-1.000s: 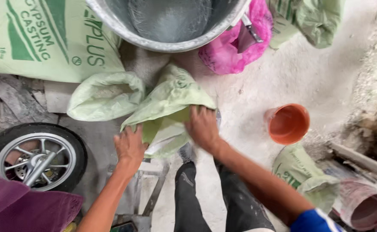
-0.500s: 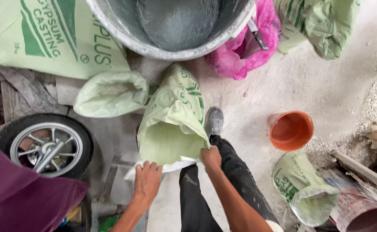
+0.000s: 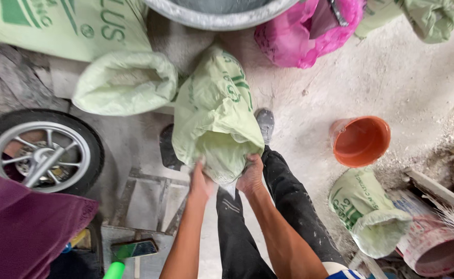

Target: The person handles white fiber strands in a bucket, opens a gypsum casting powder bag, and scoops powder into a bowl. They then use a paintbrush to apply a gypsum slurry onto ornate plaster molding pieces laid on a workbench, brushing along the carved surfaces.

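Green sack (image 3: pixel 214 119) now lifted upright, fingers of both hands (image 3: pixel 200 182) (image 3: pixel 251 173) clamped closer on its mouth.

Below me the dusty concrete floor (image 3: pixel 408 77) is crowded. An orange bucket (image 3: pixel 361 140) stands open to my right, and nearer my leg a rolled-down green sack (image 3: pixel 367 212) leans against a stained paint pail (image 3: pixel 434 248). Ahead sits a grey metal tub (image 3: pixel 222 13) with a pink plastic bag (image 3: pixel 304 36) just beside it. To my left I see another open pale green sack (image 3: pixel 126 82), a wheel with a black tyre (image 3: pixel 41 152) and purple cloth (image 3: pixel 23 227).
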`<control>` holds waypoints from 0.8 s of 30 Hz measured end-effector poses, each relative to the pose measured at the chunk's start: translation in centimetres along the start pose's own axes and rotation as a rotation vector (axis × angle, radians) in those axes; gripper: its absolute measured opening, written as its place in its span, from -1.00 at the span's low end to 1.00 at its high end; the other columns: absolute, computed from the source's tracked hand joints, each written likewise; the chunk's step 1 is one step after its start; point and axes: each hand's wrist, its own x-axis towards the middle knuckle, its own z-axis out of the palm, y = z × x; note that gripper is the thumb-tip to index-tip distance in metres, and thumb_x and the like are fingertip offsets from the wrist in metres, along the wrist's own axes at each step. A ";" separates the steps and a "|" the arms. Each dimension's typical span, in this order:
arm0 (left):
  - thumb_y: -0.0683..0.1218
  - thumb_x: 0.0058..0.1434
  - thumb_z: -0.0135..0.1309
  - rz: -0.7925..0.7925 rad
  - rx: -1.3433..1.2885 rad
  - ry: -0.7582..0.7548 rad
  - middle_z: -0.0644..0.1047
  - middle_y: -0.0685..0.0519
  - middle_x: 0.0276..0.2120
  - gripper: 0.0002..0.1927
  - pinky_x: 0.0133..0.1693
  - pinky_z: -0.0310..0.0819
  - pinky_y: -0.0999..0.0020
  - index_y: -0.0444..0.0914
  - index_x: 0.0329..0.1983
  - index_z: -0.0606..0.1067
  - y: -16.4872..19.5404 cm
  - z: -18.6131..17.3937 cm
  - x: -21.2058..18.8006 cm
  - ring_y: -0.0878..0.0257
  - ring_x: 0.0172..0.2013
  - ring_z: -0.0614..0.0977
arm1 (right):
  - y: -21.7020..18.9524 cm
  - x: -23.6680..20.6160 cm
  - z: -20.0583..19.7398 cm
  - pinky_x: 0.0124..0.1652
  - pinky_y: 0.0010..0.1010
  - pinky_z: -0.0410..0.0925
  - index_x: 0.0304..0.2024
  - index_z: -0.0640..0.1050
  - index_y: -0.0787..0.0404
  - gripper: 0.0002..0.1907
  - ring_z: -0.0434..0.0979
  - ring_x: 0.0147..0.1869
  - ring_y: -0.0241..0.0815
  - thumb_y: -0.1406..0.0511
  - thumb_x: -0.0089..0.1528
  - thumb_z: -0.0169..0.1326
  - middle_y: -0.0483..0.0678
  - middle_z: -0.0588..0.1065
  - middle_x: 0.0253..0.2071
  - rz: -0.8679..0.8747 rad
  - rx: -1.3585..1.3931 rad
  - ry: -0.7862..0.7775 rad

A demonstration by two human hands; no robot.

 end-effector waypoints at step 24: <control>0.15 0.44 -0.22 0.389 -0.286 -0.006 0.45 -0.06 0.27 -0.46 0.23 0.49 -0.04 -0.23 0.34 0.34 8.9 -0.6 9.4 0.08 0.16 0.60 | 0.1 7.7 1.4 0.24 -0.05 0.36 0.28 0.37 0.16 -0.39 0.46 0.34 -0.02 0.02 0.26 -0.08 -0.02 0.47 0.24 0.026 -0.439 0.207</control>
